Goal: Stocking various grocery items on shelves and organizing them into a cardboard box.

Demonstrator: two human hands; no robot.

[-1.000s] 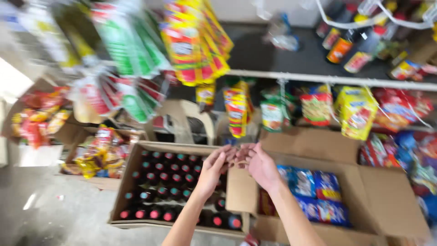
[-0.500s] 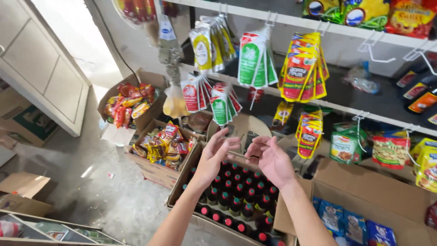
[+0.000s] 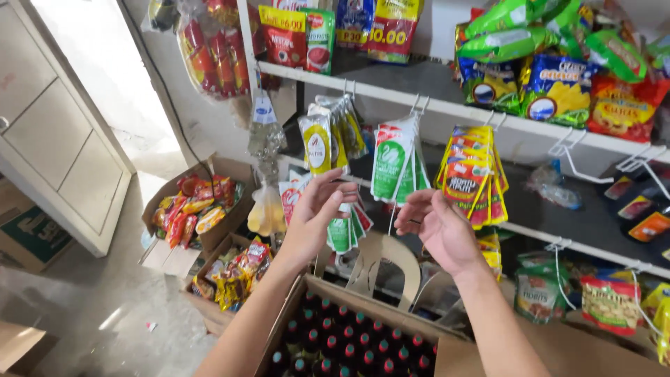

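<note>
Shelf rail (image 3: 488,115) carries hanging sachet strips. White-green sachets (image 3: 393,162) hang from its hook, between and just above both raised hands. Left hand (image 3: 315,218) fingers loosely curled, grasping nothing; right hand (image 3: 438,229) likewise spread (palm up). Bottle carton (image 3: 349,342) sits below.

Open air is lying between the left hand (image 3: 317,216) and right hand (image 3: 436,227). Hanging sachets (image 3: 394,160) are crowding just behind them, and the box of bottles (image 3: 349,338) is blocking below.
</note>
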